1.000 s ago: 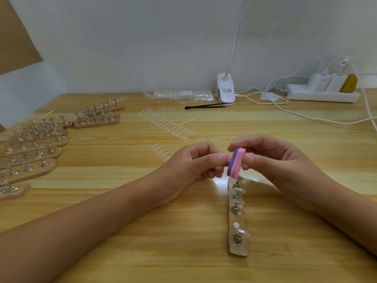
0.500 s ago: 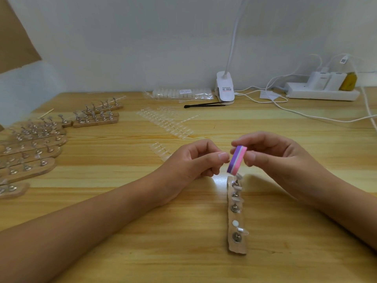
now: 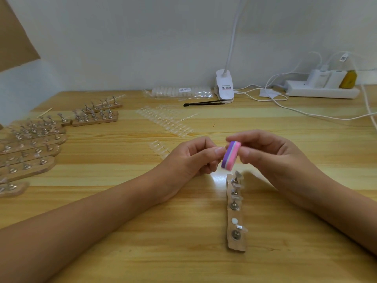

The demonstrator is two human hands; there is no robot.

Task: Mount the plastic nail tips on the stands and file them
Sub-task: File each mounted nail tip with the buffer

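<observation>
— Where the two hands meet over the table [image 3: 142, 262], what is that pink and purple thing?
— That is the file block [image 3: 231, 155]. The right hand [image 3: 271, 158] squeezes it between thumb and fingers. It leans: the top end goes up and right, and the bottom end goes down and left. The purple side faces the left hand [image 3: 191, 158].
— What about the left hand?
— Its fingers are curled in tight, and the thumb tip touches the purple side. I cannot tell if it holds anything.
— Where are the nail tips [image 3: 238, 185]?
— On the wooden strip [image 3: 236, 245], just under the block. The strip runs from the hands straight back toward the person. The clear tips sit on metal stands [image 3: 234, 205] and stick out to the right.
— Is there room to move?
— Bare wood shows on both sides of the strip. More strips of stands [image 3: 30, 152] crowd the left edge. A power strip [image 3: 320, 92] sits far back on the right.
</observation>
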